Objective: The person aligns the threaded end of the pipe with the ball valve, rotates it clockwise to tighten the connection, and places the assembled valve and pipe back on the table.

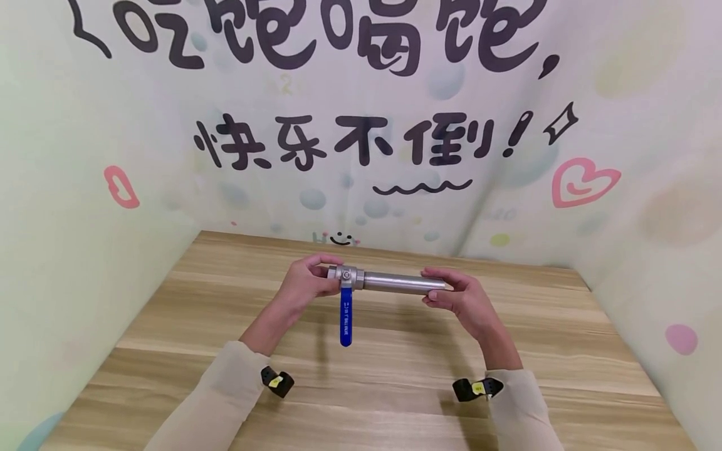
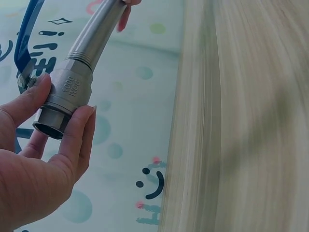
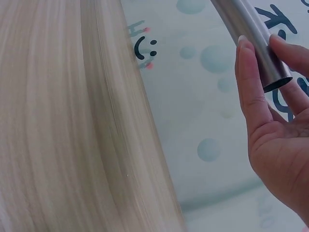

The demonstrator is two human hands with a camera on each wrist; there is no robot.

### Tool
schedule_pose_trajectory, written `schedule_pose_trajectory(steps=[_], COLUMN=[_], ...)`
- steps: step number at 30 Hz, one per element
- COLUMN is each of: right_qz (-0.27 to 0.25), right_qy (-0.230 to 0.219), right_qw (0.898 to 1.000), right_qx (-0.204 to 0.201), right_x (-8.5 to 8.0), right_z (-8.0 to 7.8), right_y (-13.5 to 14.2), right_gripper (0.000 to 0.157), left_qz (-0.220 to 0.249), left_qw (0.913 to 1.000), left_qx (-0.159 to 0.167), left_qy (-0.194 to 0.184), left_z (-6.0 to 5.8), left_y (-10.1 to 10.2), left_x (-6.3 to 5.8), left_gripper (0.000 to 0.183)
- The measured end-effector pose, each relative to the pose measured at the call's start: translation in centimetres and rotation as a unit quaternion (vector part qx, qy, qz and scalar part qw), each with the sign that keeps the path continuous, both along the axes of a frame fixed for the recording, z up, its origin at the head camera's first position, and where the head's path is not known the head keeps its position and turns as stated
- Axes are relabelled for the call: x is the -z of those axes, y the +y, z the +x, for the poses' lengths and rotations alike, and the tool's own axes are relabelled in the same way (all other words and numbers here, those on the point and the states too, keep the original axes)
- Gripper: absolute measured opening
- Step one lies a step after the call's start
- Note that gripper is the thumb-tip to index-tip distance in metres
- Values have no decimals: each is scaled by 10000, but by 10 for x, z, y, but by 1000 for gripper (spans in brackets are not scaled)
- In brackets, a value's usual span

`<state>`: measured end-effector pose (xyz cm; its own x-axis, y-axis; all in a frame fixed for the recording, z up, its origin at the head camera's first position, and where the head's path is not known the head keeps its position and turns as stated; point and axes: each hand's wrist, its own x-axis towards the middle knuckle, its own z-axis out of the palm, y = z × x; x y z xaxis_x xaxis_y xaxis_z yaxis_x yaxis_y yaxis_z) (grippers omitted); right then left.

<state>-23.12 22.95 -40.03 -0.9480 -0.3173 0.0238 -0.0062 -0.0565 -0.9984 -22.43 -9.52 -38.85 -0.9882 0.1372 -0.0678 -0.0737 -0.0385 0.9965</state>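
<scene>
A metal ball valve (image 1: 346, 276) with a blue lever handle (image 1: 346, 318) is joined to a smooth steel pipe (image 1: 395, 282); together they are held level above the table. My left hand (image 1: 304, 285) grips the valve body at its open end, thumb on one side and fingers on the other, as the left wrist view shows. Threads (image 2: 81, 57) show where the pipe enters the valve. At the pipe's far end, my right hand (image 1: 465, 302) pinches it between thumb and fingers; the open pipe mouth (image 3: 277, 85) faces the palm. In the head view the lever points toward me.
The wood-grain table (image 1: 372, 388) stretches beneath both hands. Behind it hangs a printed pale backdrop (image 1: 361, 213) with black characters, meeting the table's back edge. Each wrist wears a black strap, the left strap (image 1: 277, 382) and the right strap (image 1: 477, 389).
</scene>
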Motion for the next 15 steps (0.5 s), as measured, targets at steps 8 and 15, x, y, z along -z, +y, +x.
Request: schedule_pose_trajectory(steps=[8,15], right_qz=[-4,-280], right_qy=[132,81], right_qw=[9999,9996], right_qx=[-26,57], right_x=[3,2], right_z=[-1,-1], right_y=[-1,-1], right_gripper=[49,31], left_qz=[-9,49], left_qw=[10000,10000], left_qx=[-15,13], left_qy=[-76,-64], left_z=[-1,-2], left_y=[0,-1], left_x=[1,1], left_gripper=[44,42])
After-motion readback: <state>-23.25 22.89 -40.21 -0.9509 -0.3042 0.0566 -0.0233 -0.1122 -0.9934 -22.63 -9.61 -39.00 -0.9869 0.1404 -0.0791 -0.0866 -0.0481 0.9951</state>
